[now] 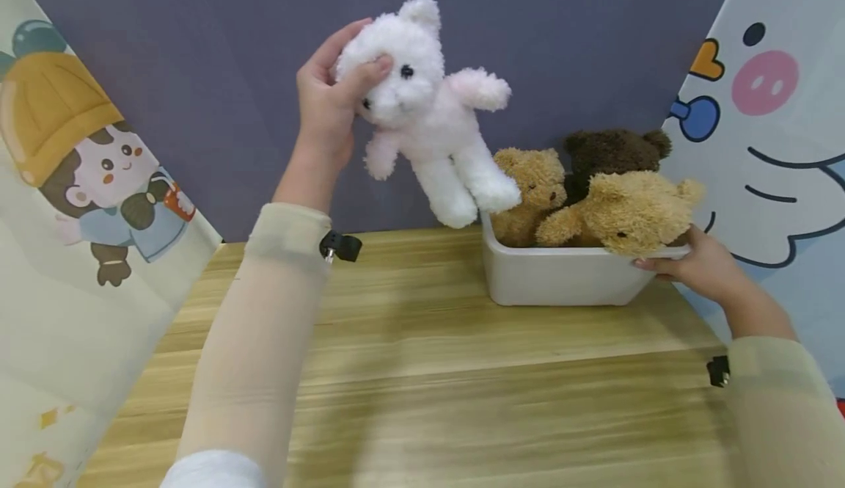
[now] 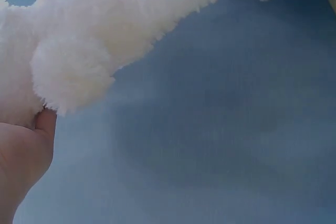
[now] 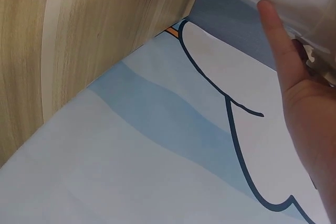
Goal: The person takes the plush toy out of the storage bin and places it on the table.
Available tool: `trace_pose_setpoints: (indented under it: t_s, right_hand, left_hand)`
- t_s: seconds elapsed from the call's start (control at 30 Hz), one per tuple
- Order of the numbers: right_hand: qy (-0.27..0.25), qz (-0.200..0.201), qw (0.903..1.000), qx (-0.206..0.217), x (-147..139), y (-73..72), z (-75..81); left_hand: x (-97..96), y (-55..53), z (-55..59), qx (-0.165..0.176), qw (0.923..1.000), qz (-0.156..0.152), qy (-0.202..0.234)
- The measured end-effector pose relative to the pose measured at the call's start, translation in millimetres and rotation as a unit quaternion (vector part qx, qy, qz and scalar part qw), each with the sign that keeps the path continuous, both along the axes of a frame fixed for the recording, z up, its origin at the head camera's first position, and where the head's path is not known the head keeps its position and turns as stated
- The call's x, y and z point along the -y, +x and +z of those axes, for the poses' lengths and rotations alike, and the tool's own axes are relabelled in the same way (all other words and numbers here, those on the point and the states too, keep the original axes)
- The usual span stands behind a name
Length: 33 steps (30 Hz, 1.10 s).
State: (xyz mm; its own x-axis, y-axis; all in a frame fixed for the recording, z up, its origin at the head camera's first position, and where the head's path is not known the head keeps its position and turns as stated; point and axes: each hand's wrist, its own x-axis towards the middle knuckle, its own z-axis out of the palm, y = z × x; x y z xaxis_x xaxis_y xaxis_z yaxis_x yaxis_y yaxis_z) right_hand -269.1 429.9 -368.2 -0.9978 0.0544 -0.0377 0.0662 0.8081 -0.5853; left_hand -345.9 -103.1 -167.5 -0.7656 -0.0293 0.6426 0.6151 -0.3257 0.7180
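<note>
In the head view my left hand (image 1: 326,99) grips a fluffy white teddy bear (image 1: 429,128) by its head, thumb across the face, holding it up in front of the dark wall. The bear's feet hang beside the left end of a white bin (image 1: 561,279). White fur (image 2: 79,72) fills the upper left of the left wrist view. My right hand (image 1: 709,264) holds the bin's right end at the rim. Inside the bin sit a curly tan bear (image 1: 528,187), a dark brown bear (image 1: 614,152) and a golden bear (image 1: 634,205) lying in front.
The bin stands on a wood-grain table (image 1: 422,400) near the back. A dark grey-purple wall (image 1: 231,92) rises behind it. Printed side panels flank the table, with a cartoon child (image 1: 119,165) on the left and a white cartoon figure (image 1: 785,180) on the right.
</note>
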Motion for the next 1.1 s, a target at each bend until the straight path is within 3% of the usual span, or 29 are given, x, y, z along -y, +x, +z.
trace_pose_setpoints:
  t_s: [0.3, 0.47, 0.57, 0.67, 0.9, 1.1]
  right_hand:
    - [0.004, -0.001, 1.0000, 0.006, 0, -1.7, 0.4]
    - [0.002, -0.002, 0.9999, 0.011, 0, -2.9, 0.4]
    - [-0.005, -0.001, 0.9999, 0.015, 0, -3.7, 0.1]
    - [-0.010, 0.001, 0.9997, 0.022, -1, -3.8, -0.1]
    - [-0.005, 0.001, 0.9999, 0.016, 0, -2.9, 0.1]
    - [-0.003, 0.001, 1.0000, 0.003, 1, -3.6, -0.1]
  left_hand:
    - [54.3, 1.6, -5.8, 0.010, 0.9998, 0.015, 0.006]
    - [78.6, 0.5, -19.8, 0.042, 0.9962, 0.056, -0.052]
    - [93.3, -0.6, -31.3, 0.077, 0.9880, 0.087, -0.102]
    - [108.0, -2.5, -43.1, 0.112, 0.9732, 0.119, -0.162]
    - [144.0, -2.5, -62.3, 0.183, 0.9117, 0.187, -0.317]
    - [184.6, -4.5, -80.0, 0.213, 0.8806, 0.208, -0.368]
